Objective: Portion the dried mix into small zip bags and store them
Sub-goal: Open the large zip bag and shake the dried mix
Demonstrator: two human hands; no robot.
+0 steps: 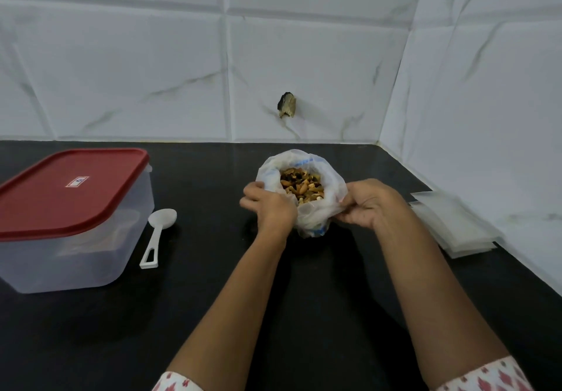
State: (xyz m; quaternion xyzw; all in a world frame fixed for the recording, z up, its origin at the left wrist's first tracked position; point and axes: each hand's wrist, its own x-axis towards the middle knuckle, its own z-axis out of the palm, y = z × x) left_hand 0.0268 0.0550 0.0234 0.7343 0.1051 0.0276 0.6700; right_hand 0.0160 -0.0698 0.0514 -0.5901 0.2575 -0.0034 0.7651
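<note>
box: left side cut by frame edge; contents dim behind frosted wall, not identifiable.
label: too small to read.
left grip: fingertips blurred.
bag: lower sides hidden behind left grip and right grip; blue print illegible.
zip bags: count unclear.

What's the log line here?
step: mix bag held open | left hand: grips rim | right hand: grips rim | spoon: on counter | zip bags: stacked, untouched

Both hands, left and right, gripping the rolled-down rim of a plastic bag of dried mix.
</note>
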